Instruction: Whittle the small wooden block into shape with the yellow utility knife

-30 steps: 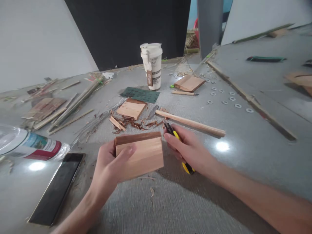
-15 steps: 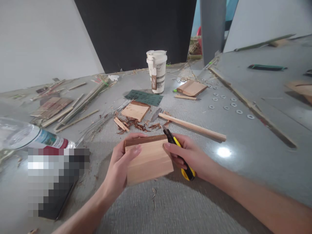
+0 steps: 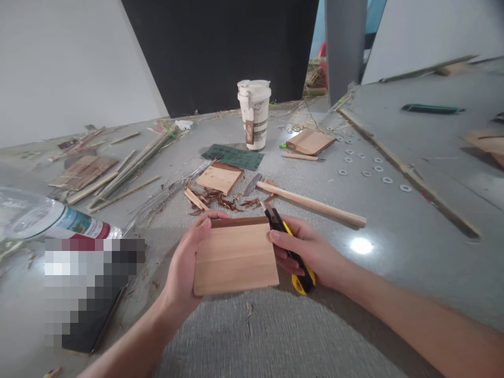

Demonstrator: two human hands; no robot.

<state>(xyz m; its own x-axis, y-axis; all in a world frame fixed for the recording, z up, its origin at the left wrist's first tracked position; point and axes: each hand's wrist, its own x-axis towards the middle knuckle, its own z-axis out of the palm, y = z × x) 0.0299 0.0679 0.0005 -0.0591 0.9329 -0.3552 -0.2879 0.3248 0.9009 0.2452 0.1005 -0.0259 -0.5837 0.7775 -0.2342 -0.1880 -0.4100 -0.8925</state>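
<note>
My left hand (image 3: 189, 257) grips a pale wooden block (image 3: 236, 258) by its left side, thumb near the top corner. The block's far edge is dark brown, like bark. In my right hand (image 3: 303, 244) is a yellow and black utility knife (image 3: 301, 281), its short blade pointing away from me; the thumb of that hand rests at the block's right edge. Just beyond the block lie brown shavings (image 3: 224, 202), another bark-edged wood piece (image 3: 219, 177) and a wooden-handled tool with a flat metal blade (image 3: 311, 202).
A lidded paper cup (image 3: 254, 115) stands behind a green sheet (image 3: 233, 156). Metal washers (image 3: 378, 168) lie scattered at right, near a wooden board (image 3: 311, 143) and a long strip (image 3: 413, 178). At left are a plastic bottle (image 3: 59, 218), a dark pixelated object (image 3: 94, 310) and sticks (image 3: 129, 163).
The block has tilted so its broad face shows more squarely. My left thumb has shifted from the face toward the upper left corner. The knife stays in my right hand.
</note>
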